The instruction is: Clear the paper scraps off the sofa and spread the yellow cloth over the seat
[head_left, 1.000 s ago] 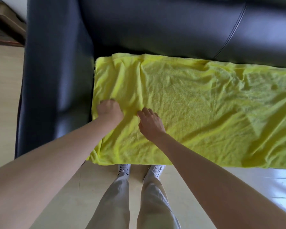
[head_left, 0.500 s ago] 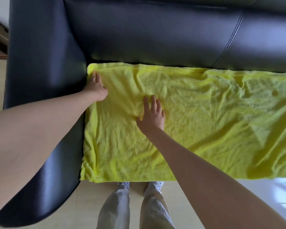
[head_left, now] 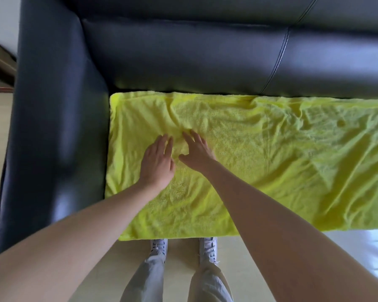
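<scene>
On yellow cloth [head_left: 271, 162], both hands flat.

A bright yellow cloth [head_left: 260, 162] is lying spread across the seat of a dark leather sofa [head_left: 183, 55], its far edge running along the foot of the backrest, its left edge meeting the armrest and its near edge hanging over the seat's front. Wrinkles are creasing its surface, thickest towards the right.
</scene>
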